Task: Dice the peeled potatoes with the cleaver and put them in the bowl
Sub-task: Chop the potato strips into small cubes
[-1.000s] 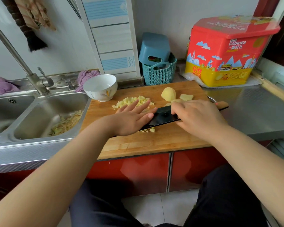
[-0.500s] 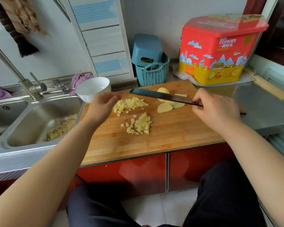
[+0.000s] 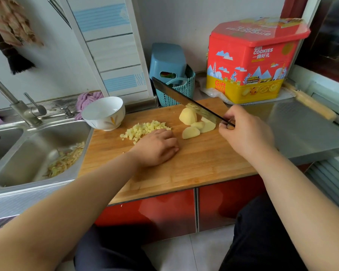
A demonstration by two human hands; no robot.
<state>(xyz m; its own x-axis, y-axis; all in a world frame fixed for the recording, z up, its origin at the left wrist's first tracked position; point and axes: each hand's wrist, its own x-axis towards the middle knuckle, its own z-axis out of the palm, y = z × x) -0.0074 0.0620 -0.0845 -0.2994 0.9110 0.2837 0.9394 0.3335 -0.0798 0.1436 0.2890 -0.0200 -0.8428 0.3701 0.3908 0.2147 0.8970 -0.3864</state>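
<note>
Right now the peeled potato pieces (image 3: 196, 123) sit near the far right part of the wooden cutting board (image 3: 194, 163), a rounded chunk behind and flatter slices in front, while the diced potato (image 3: 145, 129) lies in a loose heap toward the board's far left corner. The right hand (image 3: 247, 133) curls its fingers around the handle of the cleaver (image 3: 188, 102), whose dark blade slants up and away to the left, raised over the potato pieces. The left hand (image 3: 157, 148) rests knuckles-up on the board, fingers bent under, at the near edge of the diced heap; whether it holds any dice I cannot tell. The board bridges a steel counter (image 3: 301, 130) and the right rim of a double sink (image 3: 35, 153), above red cabinet doors (image 3: 155, 212). A white bowl (image 3: 104, 112) stands at the board's far left corner, just beside the heap; its inside looks bare. Potato peelings (image 3: 67, 161) lie in the right basin. Behind the board stand a teal basket (image 3: 176, 89) and a red-and-yellow cookie tin (image 3: 250, 61), against the wall.
</note>
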